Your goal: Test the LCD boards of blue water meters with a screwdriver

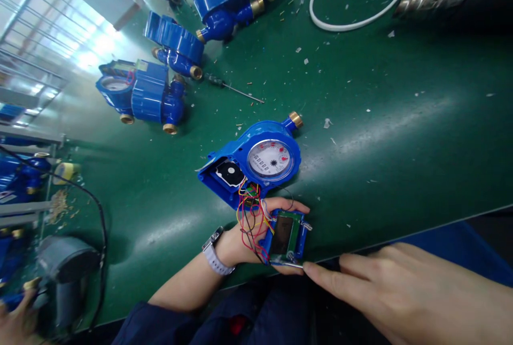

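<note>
See the display module (287, 237) gripped by its sides in the left hand (247, 238), near the front edge of the bench (380, 174), just beside the open blue meter (241, 148). Best to hold it steady like this, without pressing on the screen (281, 232). With the right hand (395, 283), index finger (331, 281) stretched close to the lower edge of the module, work only lightly; cannot tell whether gripping anything there. Probably wise also to leave the coloured wires (242, 215) slack, never pulling the module far from the meter, to spare them from strain.
</note>
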Available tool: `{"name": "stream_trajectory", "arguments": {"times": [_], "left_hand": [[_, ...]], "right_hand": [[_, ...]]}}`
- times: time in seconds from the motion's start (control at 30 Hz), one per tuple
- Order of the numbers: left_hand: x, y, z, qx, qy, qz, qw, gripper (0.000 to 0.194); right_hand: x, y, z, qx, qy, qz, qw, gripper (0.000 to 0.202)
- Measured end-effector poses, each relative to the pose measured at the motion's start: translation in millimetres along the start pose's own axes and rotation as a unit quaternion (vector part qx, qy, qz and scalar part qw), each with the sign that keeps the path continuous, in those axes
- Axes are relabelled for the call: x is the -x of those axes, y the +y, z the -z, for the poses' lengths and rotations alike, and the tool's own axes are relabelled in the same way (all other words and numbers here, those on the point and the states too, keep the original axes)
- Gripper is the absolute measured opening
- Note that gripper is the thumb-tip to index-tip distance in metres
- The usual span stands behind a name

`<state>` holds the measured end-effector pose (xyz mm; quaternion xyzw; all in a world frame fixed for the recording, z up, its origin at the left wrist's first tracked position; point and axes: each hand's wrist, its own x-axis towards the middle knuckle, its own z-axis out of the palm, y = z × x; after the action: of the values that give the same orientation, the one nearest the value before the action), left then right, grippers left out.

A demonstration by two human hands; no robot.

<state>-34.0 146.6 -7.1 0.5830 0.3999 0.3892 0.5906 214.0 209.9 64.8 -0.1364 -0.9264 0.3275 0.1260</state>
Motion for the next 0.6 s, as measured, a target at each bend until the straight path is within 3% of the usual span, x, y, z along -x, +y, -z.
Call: {"name": "stream_trajectory", "arguments": {"times": [0.1, 0.17, 0.23, 0.33, 0.47, 0.6], "left_hand": [[0.9, -0.6, -0.9, -0.002, 0.013, 0.013, 1.0, 0.098], [1.8, -2.2, -1.1, 0.0, 0.007, 0.011, 1.0, 0.097], [2.4, -4.7, -1.0, 0.002, 0.003, -0.009, 1.0, 0.099], [2.8, -8.8, -1.4, 0.008, 0.005, -0.039, 0.999, 0.106], [1.7, -9.3, -3.6, -0.002, 0.014, -0.057, 0.998, 0.109], [-0.6, -3.3, -5.6, -0.016, 0.029, -0.022, 0.999, 0.1]], "right_hand": [[0.3, 1.2, -0.8, -0.198, -0.051, -0.096, 0.974, 0.051], [1.1, 0.4, -2.7, -0.26, -0.054, -0.152, 0.952, 0.044], [2.5, -2.0, -5.9, -0.22, -0.02, -0.137, 0.966, 0.048], [7.2, -5.1, -13.4, -0.075, 0.032, -0.048, 0.995, 0.064], [19.4, -5.6, -28.7, 0.094, 0.031, 0.023, 0.995, 0.067], [28.6, -8.5, -39.1, 0.05, 0.029, 0.001, 0.998, 0.066]]}}
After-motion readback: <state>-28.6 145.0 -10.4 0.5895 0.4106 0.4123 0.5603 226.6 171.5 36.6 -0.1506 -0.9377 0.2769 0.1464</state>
